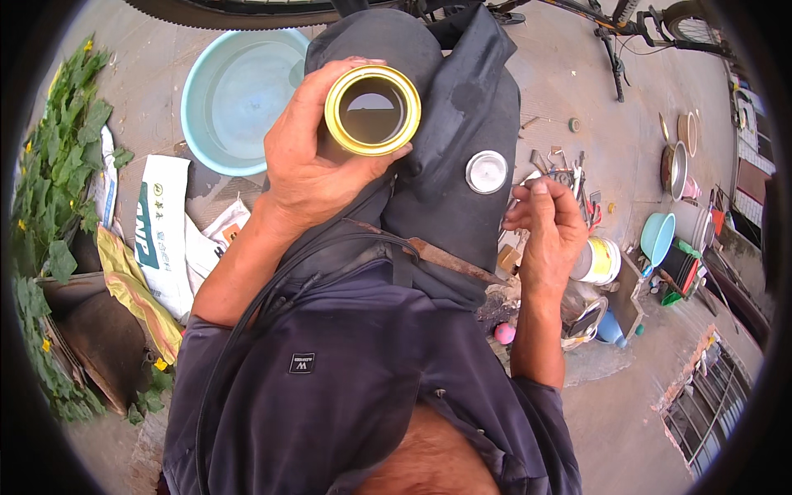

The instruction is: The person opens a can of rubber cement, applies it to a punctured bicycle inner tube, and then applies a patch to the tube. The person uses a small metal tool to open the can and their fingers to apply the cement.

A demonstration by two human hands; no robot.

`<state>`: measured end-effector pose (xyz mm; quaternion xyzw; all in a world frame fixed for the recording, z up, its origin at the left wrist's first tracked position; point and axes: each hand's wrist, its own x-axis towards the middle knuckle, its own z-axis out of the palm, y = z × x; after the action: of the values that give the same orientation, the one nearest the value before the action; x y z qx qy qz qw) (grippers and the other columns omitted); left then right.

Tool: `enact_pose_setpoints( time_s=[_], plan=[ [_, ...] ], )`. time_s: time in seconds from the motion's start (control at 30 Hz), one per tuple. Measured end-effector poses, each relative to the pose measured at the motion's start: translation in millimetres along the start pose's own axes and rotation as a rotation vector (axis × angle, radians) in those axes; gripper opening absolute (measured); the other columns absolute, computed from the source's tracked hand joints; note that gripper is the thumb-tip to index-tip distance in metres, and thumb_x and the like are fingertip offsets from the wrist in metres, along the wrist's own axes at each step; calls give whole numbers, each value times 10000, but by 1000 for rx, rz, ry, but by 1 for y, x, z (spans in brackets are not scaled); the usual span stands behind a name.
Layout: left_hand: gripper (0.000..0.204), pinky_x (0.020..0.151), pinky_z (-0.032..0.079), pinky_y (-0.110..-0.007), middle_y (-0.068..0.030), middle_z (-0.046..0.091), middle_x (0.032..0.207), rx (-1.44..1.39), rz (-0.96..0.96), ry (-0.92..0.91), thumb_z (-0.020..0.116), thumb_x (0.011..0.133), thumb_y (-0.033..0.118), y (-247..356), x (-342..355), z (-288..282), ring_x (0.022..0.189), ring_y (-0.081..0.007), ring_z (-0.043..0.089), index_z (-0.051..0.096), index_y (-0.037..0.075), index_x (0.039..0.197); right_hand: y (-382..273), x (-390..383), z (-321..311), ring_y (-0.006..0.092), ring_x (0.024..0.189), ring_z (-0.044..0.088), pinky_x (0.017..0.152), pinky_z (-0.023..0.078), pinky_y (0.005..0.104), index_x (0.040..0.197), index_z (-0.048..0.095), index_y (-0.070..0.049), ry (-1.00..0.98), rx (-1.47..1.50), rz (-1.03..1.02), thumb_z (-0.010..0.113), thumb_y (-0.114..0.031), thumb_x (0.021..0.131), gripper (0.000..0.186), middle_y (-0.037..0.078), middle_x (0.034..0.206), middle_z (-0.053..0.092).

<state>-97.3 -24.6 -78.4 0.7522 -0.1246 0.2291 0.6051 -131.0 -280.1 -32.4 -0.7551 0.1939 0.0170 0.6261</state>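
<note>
My left hand (309, 157) is wrapped round an open tin can (412, 92) with a gold rim, held above my lap. A dark, shiny liquid shows inside it. A round silver lid (487, 172) lies on the dark covering over my right thigh. Just right of the lid, my right hand (549, 219) is raised with its thumb pressed to curled fingers; whatever they may hold is too small to make out. Folded black rubbery material (462, 103) drapes over my legs. Across my lap rests a rusty flat blade (450, 259), near a thin black cord.
A light-blue water basin (198, 107) stands at the left, beside white sacks (161, 239) and leafy plants (70, 148). Scattered hand tools (569, 175), a white bucket (601, 261) and another blue basin (657, 239) are at the right. A bicycle (615, 29) is at the far side.
</note>
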Motion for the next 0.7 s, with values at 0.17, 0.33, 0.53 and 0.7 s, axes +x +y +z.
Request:
enact_pose_setpoints(
  time_s=[0.17, 0.33, 0.53, 0.7],
  plan=[
    [731, 1032, 480, -389, -236, 584, 1296, -26, -10, -95, 835, 721, -31, 2, -3, -6, 1216, -310, 594, 447, -71, 1339, -14, -1, 1, 153, 860, 649, 735, 539, 272, 1019, 661, 38, -85, -32, -221, 636, -107, 963, 157, 158, 1046, 678],
    [743, 1026, 481, -383, -231, 587, 1295, 1, -32, -111, 838, 714, -32, 3, -3, -7, 1215, -302, 593, 448, -66, 1345, -32, 3, 11, 223, 1095, 609, 888, 488, 318, 1039, 680, 49, -235, -377, -673, 662, -163, 943, 233, 179, 1265, 601],
    [733, 1057, 457, -405, -230, 577, 1311, -8, -49, -98, 827, 720, -40, 2, -5, -7, 1242, -318, 575, 449, -67, 1348, -53, 8, 23, 344, 1114, 621, 821, 567, 425, 1308, 523, 67, -620, 700, 43, 373, -452, 1059, 595, 239, 1320, 577],
    [731, 1062, 450, -406, -229, 594, 1293, 10, -35, -107, 827, 715, -37, 4, -2, -7, 1237, -315, 579, 452, -72, 1342, -54, 14, 28, 339, 1104, 622, 791, 569, 419, 1345, 490, 62, -754, 975, 262, 323, -464, 1067, 618, 249, 1343, 567]
  ],
)
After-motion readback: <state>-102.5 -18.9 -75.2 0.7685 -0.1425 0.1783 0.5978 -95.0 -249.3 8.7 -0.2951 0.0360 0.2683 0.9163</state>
